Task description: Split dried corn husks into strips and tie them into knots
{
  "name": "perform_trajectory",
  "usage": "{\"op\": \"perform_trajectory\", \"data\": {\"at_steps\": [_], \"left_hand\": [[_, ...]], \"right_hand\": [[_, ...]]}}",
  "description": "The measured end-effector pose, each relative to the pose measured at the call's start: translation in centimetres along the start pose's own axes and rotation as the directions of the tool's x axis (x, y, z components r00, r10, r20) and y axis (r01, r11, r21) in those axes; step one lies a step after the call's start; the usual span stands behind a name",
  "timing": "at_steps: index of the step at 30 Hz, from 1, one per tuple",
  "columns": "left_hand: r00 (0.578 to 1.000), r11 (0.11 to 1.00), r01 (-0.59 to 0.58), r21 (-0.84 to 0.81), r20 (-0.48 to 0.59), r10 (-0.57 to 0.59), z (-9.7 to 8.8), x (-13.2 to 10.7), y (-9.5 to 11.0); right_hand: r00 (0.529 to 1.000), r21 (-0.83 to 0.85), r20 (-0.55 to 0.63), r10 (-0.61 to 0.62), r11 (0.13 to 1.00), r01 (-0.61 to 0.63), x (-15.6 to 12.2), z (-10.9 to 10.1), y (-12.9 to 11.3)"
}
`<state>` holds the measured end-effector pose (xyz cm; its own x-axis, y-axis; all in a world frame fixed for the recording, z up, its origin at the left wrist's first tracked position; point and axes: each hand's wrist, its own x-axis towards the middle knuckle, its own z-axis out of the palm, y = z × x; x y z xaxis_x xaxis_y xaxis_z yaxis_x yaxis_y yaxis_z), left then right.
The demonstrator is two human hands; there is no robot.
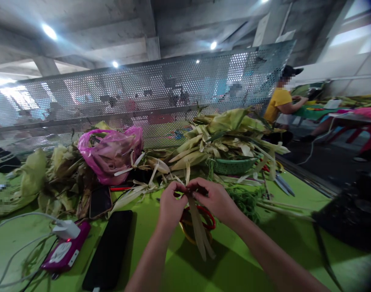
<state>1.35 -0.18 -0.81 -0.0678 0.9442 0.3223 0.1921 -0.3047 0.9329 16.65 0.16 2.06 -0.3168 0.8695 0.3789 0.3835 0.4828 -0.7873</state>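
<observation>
My left hand [174,198] and my right hand [208,194] meet over the green table, thumbs and fingers pinched on a strip of pale corn husk [198,227]. Its split lower end hangs toward me, while a short piece stands up above my fingertips. Exactly how the husk is folded between the fingers is hidden. Beneath it lie scissors with red and yellow handles [210,219], partly covered. Just right of my right hand sits a tangle of green fibre strands [244,202]. Loose husk strips [136,194] lie beyond my left hand.
Husks [228,125] are heaped over a green basket [234,166], with a pink plastic bag [112,152] to its left. Two phones [109,247] and a purple power strip [66,247] with cables lie left. More scissors [284,184] and a black bag [352,211] are right. A perforated panel stands behind; a person [279,101] sits beyond.
</observation>
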Motion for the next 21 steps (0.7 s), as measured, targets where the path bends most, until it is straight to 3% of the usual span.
{"op": "perform_trajectory", "data": {"at_steps": [6, 11, 21], "left_hand": [[0.993, 0.985, -0.112, 0.129, -0.032, 0.117, 0.2, -0.4, 0.3], [0.975, 0.957, -0.176, 0.23, -0.089, 0.201, 0.3, -0.9, 1.1], [0.934, 0.921, -0.317, 0.225, -0.094, 0.345, 0.3, -1.0, 1.0]], "right_hand": [[0.989, 0.156, -0.059, 0.132, 0.98, -0.122, 0.1, 0.9, 1.0], [0.984, 0.323, -0.042, 0.173, 0.935, -0.15, 0.0, 1.4, 0.8], [0.974, 0.443, -0.032, 0.223, 0.877, -0.186, 0.1, 1.4, 0.1]]}}
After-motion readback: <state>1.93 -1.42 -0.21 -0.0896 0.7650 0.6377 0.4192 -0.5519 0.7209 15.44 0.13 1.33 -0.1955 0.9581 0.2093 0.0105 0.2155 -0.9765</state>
